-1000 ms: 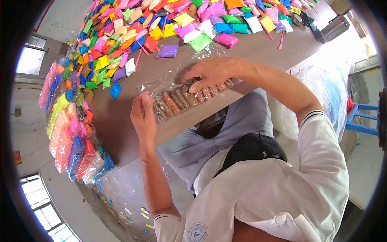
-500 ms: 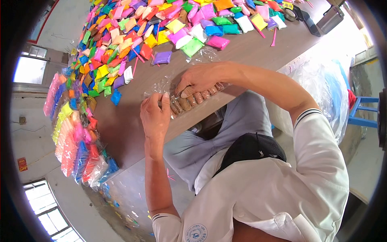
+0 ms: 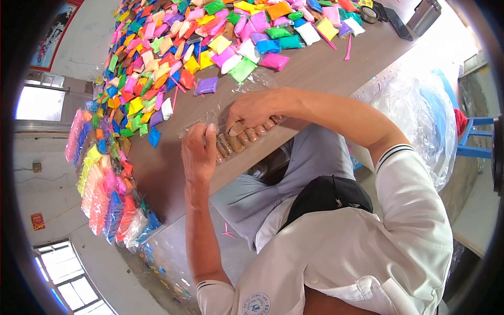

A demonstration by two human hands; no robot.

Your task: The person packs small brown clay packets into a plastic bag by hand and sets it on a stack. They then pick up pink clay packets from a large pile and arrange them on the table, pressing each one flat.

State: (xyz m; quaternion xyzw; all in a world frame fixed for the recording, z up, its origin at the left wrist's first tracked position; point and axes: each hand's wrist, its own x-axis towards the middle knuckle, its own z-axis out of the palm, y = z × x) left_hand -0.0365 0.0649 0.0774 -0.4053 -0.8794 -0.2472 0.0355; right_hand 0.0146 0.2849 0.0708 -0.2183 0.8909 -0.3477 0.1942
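On the brown table, near its edge, lies a clear plastic bag with a row of brown packets (image 3: 252,135). My left hand (image 3: 198,149) holds the bag's left end, thumb and fingers pinched together on the plastic. Bent over the row from above, my right hand (image 3: 252,111) has its fingertips on the packets near the left half of the bag. Clear film (image 3: 256,81) shows just beyond my right hand. A purple packet (image 3: 206,85) and a light green packet (image 3: 242,70) lie farther up the table.
Many colourful packets (image 3: 178,31) cover the far and left parts of the table (image 3: 336,68). Filled bags (image 3: 107,205) hang at its left edge. A phone (image 3: 399,23), a tape roll (image 3: 368,14) and a metal cup (image 3: 424,17) stand far right. A blue stool (image 3: 476,137) is at right.
The whole view has shifted slightly. My right fingers have moved a little over the brown packets, while my left hand keeps its place at the bag's left end.
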